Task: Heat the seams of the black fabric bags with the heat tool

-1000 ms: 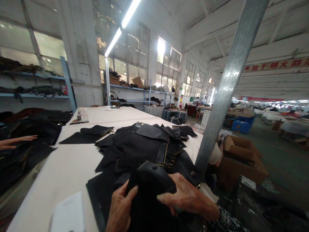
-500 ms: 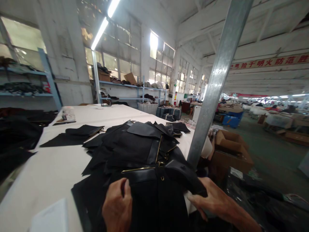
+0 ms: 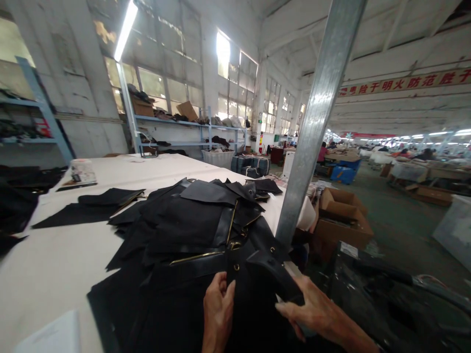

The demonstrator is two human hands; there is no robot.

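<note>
My left hand (image 3: pixel 219 311) is over the front of a pile of black fabric pieces, its thumb and bent fingers closed at the edge of a black panel (image 3: pixel 253 318) below a gold eyelet. To the right, my right hand (image 3: pixel 309 309) grips the end of a black strap (image 3: pixel 270 272), thumb below and fingers on top. Gold rings (image 3: pixel 234 244) lie where the strap meets the pile. A gold zipper (image 3: pixel 198 258) runs along a black piece just beyond my left hand. More overlapping black pieces (image 3: pixel 184 215) are heaped behind.
The pile lies on a white-covered table (image 3: pixel 33 264). A metal post (image 3: pixel 307 122) rises at its right edge. Cardboard boxes (image 3: pixel 344 228) and a black plastic-wrapped bundle (image 3: pixel 353 279) stand to the right. A white flat object (image 3: pixel 51 336) lies at front left.
My left hand has moved right, toward the eyelet and strap. My right hand keeps hold of the strap, now angled lower. The view has turned slightly to the right.
</note>
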